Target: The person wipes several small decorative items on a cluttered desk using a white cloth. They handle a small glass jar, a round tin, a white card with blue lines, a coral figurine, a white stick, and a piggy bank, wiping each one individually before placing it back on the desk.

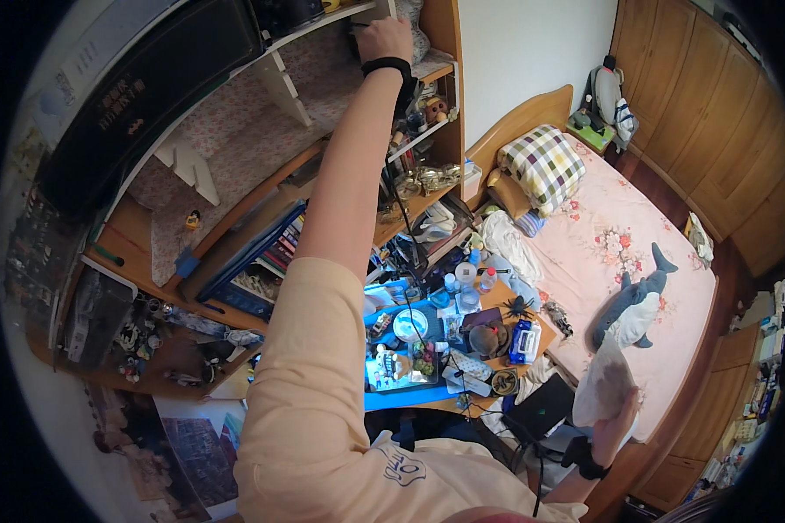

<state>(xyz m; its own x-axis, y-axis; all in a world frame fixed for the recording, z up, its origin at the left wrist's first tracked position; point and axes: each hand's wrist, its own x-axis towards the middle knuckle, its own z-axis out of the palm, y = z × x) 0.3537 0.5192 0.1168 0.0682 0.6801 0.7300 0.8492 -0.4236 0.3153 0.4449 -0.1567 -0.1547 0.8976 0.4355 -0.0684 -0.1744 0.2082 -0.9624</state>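
My left hand [386,40] is raised to the upper part of a wooden shelf unit [459,39], its fingers curled beside a white shelf divider [384,9]. What its fingers touch is hidden. A grey patterned object [413,29] stands just right of it. Low on the right, my right hand [618,412] holds a thin whitish wipe [603,386] with grey smudges. In this view the wipe overlaps the bed [683,307] and the tail end of a plush shark [628,314]. Both wrists wear black bands.
Below my left arm, a desk [497,294] is crowded with bottles, figures and a wet-wipe pack [525,341]. Dark cables [405,287] hang across it. A large black box [163,98] fills the upper left. A black laptop-like slab [540,406] lies near my right hand.
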